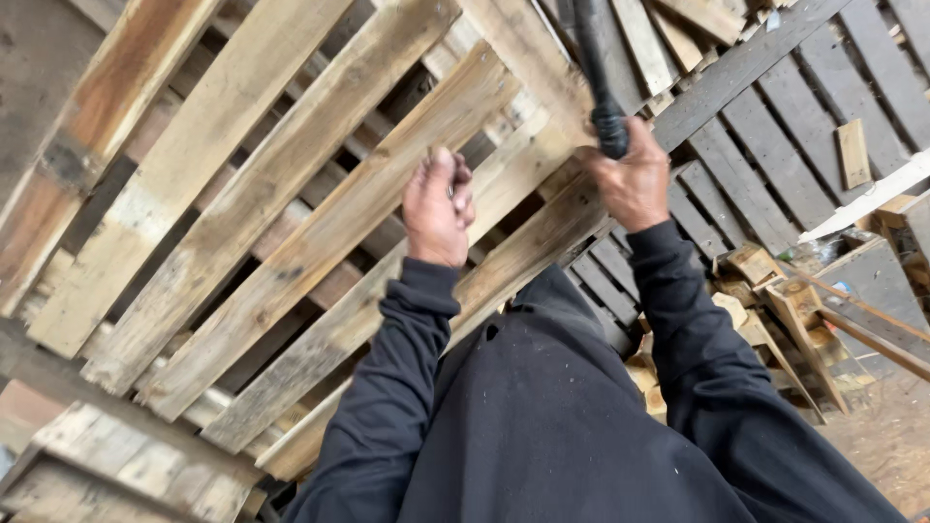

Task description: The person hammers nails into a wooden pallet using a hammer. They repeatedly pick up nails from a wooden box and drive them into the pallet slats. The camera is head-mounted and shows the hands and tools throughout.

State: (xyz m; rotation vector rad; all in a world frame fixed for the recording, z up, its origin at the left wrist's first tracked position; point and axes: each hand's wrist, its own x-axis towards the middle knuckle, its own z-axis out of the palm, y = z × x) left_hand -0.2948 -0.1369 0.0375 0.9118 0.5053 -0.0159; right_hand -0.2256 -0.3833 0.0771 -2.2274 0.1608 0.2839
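My left hand (438,205) is closed in a fist over a slat of a tilted wooden pallet (262,223), pinching something small that I cannot make out. My right hand (635,179) grips the black handle of a long tool (596,77) that rises out of the top of the view, its head hidden. Both arms wear dark sleeves. The pallet's pale weathered slats run diagonally in front of me, and both hands are up against its upper right part.
More grey pallets (775,126) lean behind on the right. Broken wood pieces and small blocks (775,291) lie piled at the right, with a long plank (877,339) and dirt ground (891,436). Another pallet's edge (116,465) shows at lower left.
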